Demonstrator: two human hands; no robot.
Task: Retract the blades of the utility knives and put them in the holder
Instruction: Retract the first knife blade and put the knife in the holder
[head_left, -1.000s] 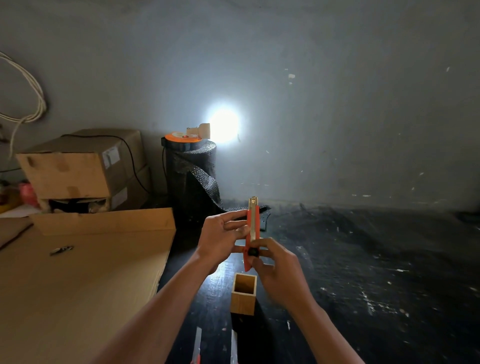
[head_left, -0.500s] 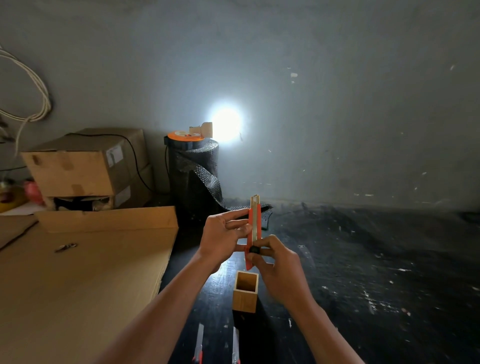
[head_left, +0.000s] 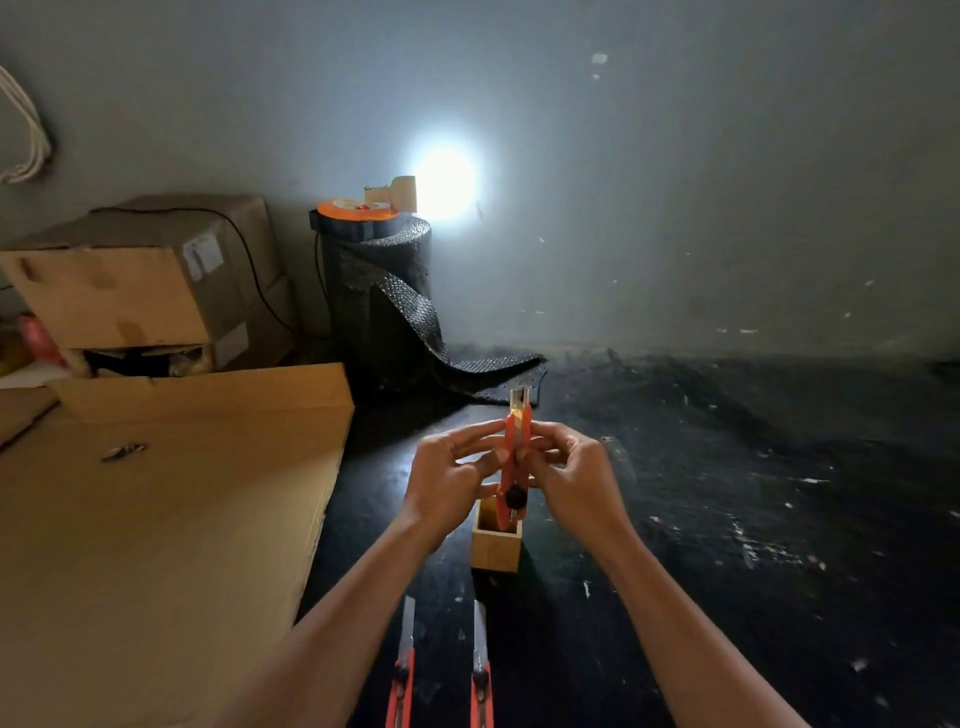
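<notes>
A: Right now, both hands on one orange utility knife (head_left: 515, 457), held upright just above the wooden holder (head_left: 495, 540). Left hand (head_left: 451, 480) and right hand (head_left: 570, 475) pinch its body from either side, fingers curled closed on it, not spread.

B: Blade status?

A: A short stub of blade (head_left: 519, 397) shows above the orange casing at the far end. Black slider knob sits low, near the tail. I judge retraction mostly done; can't tell if that stub is blade or just the metal tip guide.

B: Holder contents?

A: Looks empty; the knife's tail hangs at its mouth, not dropped in.

B: Remaining?

A: Two more knives, left knife (head_left: 401, 670) and right knife (head_left: 480, 670), lie near on the dark table (head_left: 727, 545), blades extended. So none stowed, three to go.
</notes>
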